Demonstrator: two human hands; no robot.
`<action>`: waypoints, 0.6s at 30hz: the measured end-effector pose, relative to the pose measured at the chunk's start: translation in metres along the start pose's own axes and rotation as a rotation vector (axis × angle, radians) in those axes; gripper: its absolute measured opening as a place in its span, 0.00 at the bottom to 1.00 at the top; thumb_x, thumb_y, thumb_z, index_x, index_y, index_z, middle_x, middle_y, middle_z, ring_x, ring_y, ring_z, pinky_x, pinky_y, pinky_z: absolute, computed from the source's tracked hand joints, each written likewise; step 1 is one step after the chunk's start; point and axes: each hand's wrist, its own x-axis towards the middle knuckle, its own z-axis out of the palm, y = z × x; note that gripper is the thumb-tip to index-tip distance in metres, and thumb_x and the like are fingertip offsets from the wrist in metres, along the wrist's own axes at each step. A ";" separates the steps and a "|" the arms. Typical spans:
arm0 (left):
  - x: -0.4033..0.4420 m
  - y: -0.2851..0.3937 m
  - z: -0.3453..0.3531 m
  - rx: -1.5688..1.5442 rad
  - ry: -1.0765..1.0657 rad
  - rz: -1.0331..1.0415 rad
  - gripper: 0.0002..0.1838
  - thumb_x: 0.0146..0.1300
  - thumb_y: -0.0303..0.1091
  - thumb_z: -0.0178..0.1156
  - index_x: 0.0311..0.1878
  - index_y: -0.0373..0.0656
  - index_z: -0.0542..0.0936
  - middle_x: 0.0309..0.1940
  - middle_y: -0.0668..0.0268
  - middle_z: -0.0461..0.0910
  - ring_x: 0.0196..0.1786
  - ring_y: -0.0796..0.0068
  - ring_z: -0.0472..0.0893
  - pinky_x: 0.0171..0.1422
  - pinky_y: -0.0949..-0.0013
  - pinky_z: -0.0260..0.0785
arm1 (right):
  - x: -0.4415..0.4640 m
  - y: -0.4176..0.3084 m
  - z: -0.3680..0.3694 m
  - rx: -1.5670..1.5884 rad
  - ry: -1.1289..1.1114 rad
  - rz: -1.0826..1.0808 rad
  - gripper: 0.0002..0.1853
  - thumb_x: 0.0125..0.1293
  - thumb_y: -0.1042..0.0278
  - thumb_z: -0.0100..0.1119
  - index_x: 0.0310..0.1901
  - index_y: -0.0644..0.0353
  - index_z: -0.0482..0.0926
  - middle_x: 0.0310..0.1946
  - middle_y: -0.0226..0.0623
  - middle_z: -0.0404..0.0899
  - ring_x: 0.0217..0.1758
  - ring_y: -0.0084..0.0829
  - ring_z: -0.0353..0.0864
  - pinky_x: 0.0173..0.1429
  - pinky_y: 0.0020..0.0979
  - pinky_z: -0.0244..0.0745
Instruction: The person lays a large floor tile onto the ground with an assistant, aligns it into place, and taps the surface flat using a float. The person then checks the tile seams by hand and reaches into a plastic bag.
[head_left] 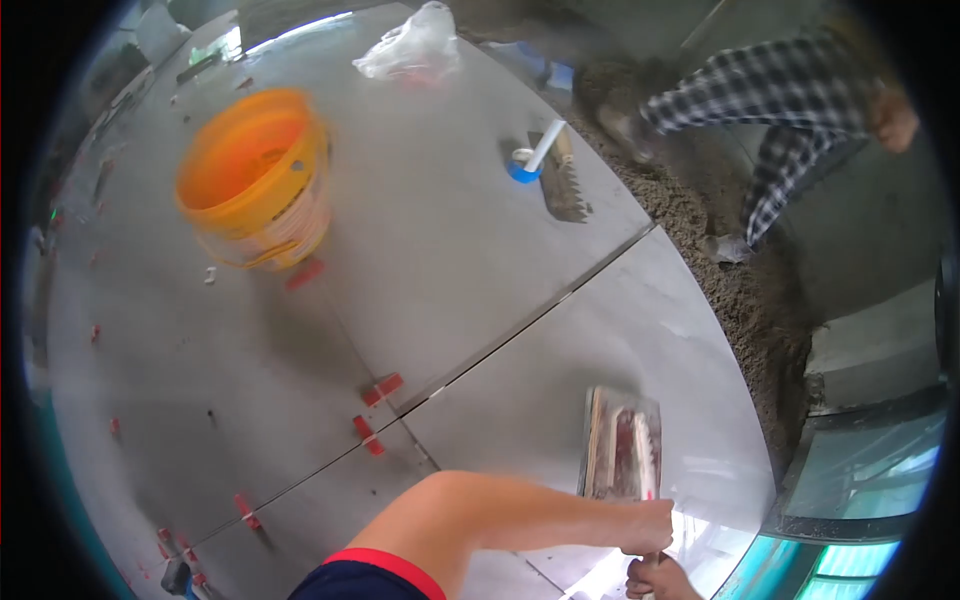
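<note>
My left hand (648,526) is closed around the handle of a flat rectangular tool with a long handle, and its bent arm crosses the bottom of the view. Just below it, my right hand (662,579) is wrapped round the lower part of the same handle. The head of the flat rectangular tool (622,445) is smeared with white and dark brown. It lies over a large grey tile (600,350); whether it touches the surface I cannot tell. Red wedges (382,388) with small clips sit at the tile joints nearby.
An orange bucket (310,200) stands at upper left. A notched trowel (565,190) and a blue tape roll (524,168) lie near the tile edge. Behind is a white plastic bag (415,45). Rough mortar (700,230) borders the tiles, where a person in checked trousers (770,85) stands.
</note>
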 end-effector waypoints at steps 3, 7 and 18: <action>-0.026 -0.026 0.002 -0.060 0.144 0.062 0.08 0.55 0.33 0.61 0.34 0.40 0.84 0.39 0.60 0.79 0.51 0.66 0.76 0.59 0.61 0.69 | 0.036 0.065 -0.025 -0.174 0.232 -0.003 0.13 0.67 0.62 0.59 0.28 0.53 0.69 0.16 0.27 0.65 0.15 0.22 0.62 0.19 0.27 0.59; -0.090 -0.160 0.009 0.084 0.228 -0.767 0.25 0.63 0.38 0.56 0.60 0.33 0.74 0.65 0.48 0.69 0.70 0.49 0.66 0.77 0.52 0.53 | 0.062 0.080 -0.037 0.068 0.232 0.046 0.17 0.70 0.49 0.59 0.36 0.55 0.73 0.17 0.29 0.67 0.16 0.24 0.65 0.21 0.27 0.62; -0.140 -0.208 -0.019 0.236 0.040 -1.027 0.44 0.73 0.63 0.32 0.78 0.35 0.48 0.80 0.55 0.41 0.82 0.59 0.38 0.84 0.57 0.31 | 0.019 -0.048 -0.174 0.382 1.053 -0.272 0.29 0.64 0.24 0.48 0.33 0.45 0.74 0.14 0.20 0.62 0.10 0.17 0.57 0.13 0.23 0.49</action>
